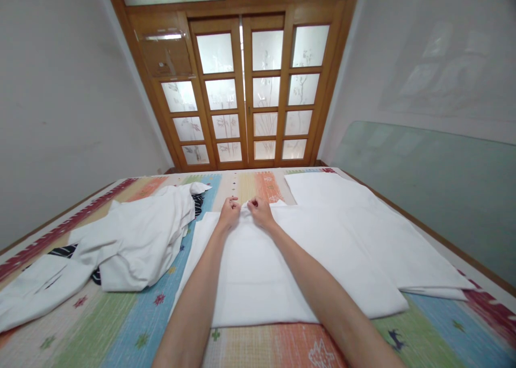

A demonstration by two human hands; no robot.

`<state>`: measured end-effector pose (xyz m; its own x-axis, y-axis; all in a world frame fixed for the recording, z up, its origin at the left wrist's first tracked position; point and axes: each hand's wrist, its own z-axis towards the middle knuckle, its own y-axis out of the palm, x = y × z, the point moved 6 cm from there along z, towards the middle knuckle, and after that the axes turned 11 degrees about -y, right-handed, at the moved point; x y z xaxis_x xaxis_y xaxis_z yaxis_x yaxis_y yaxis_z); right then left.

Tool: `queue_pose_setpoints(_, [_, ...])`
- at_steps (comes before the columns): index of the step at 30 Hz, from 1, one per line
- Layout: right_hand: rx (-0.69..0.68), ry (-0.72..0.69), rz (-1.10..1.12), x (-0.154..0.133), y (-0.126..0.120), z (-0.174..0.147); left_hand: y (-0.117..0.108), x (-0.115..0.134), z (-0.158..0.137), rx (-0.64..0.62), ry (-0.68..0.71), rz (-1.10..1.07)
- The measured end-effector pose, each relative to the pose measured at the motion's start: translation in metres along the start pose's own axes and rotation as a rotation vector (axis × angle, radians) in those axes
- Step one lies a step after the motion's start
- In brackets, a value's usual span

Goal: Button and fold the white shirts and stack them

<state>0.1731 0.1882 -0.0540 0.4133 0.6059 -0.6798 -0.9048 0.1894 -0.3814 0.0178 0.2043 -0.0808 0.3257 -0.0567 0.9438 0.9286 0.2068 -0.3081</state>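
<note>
A white cloth (258, 282) lies spread and folded over the middle of the table, its far edge bunched up between my hands. My left hand (230, 213) is closed in a pinch at this far edge, left of the bunched part. Just to its right, my right hand (261, 212) also pinches the edge, with fingers curled around the gathered fabric. Both forearms reach across the cloth and cover parts of it. I cannot tell what kind of garment or linen it is.
At left is a crumpled pile of white garments (141, 239) with black striped parts. Another folded white cloth (403, 244) lies at right, partly overlapped. A patterned striped tablecloth (124, 325) covers the table. Beyond are wooden glazed doors (248, 94); a glass panel (423, 180) leans right.
</note>
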Motion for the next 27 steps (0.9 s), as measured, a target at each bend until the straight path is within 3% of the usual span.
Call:
queue_pose_setpoints(8, [0.001, -0.009, 0.000, -0.003, 0.002, 0.000, 0.002, 0.013, -0.004, -0.050, 0.036, 0.029])
queue_pose_setpoints(16, [-0.032, -0.009, -0.065, 0.001, 0.004, 0.000, 0.013, 0.024, -0.013, -0.177, 0.106, 0.007])
queue_pose_setpoints(20, [-0.009, 0.007, 0.088, 0.001, 0.002, 0.000, 0.012, 0.029, -0.018, -0.162, 0.179, 0.052])
queue_pose_setpoints(27, [-0.031, 0.021, 0.285, 0.001, 0.001, 0.000, 0.013, 0.030, -0.017, -0.143, 0.184, 0.096])
